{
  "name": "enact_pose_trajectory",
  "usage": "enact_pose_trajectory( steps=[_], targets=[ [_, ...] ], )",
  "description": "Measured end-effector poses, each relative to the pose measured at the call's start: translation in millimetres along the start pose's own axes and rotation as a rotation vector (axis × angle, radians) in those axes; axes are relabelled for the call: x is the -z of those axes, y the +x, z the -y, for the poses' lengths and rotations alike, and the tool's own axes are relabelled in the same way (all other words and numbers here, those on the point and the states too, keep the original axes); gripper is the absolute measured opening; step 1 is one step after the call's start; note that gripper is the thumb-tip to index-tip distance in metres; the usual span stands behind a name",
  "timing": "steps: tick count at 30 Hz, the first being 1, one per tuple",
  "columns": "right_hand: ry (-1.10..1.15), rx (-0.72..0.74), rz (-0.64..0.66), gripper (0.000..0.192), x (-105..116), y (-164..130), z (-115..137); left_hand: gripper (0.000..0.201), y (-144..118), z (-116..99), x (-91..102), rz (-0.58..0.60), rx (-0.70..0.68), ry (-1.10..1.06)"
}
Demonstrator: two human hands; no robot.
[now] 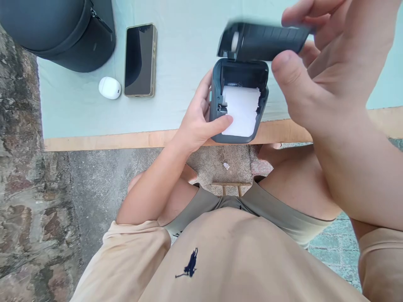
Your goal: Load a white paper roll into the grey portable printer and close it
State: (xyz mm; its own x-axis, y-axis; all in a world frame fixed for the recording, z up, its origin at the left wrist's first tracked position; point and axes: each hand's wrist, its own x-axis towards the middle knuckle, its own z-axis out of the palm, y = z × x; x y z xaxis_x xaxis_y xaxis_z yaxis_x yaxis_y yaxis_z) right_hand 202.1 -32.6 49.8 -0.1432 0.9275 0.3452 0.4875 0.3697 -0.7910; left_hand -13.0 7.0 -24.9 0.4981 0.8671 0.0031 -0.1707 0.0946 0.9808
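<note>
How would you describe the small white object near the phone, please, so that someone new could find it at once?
Start at the pale green table and look to its left part, where a large dark zipped case stands at the far corner. Just in front of it a phone lies flat, screen up. The small white object sits right beside the phone's left edge: rounded, egg-like and glossy, the only white rounded thing there.

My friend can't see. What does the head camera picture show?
A seated person's left hand steadies a small dark printer at the table edge, thumb on its white paper, while the right hand holds the lid open. A phone, white case and dark bag lie left.
</note>
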Motion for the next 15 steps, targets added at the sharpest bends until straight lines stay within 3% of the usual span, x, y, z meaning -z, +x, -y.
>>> enact_pose_trajectory(
  steps=[3,8,12,15],
  targets=[
    [-0.145,0.206,-0.103,0.030,-1.7,0.7,-4.9,0.125,-0.2,2.6,0.3,-0.010,0.004,-0.011],
    [-0.196,0.333,0.108,0.016,0.9,4.5,-12.1,0.135,-0.8,4.0,2.3,-0.011,0.015,-0.024],
    [-0.166,0.286,0.165,0.016,1.0,5.6,-16.3,0.131,0.2,2.8,2.8,-0.010,0.021,-0.031],
    [-0.017,0.190,0.165,0.036,-2.2,4.5,-19.5,0.118,-1.7,-1.0,-1.4,-0.025,0.010,-0.062]
  ],
)
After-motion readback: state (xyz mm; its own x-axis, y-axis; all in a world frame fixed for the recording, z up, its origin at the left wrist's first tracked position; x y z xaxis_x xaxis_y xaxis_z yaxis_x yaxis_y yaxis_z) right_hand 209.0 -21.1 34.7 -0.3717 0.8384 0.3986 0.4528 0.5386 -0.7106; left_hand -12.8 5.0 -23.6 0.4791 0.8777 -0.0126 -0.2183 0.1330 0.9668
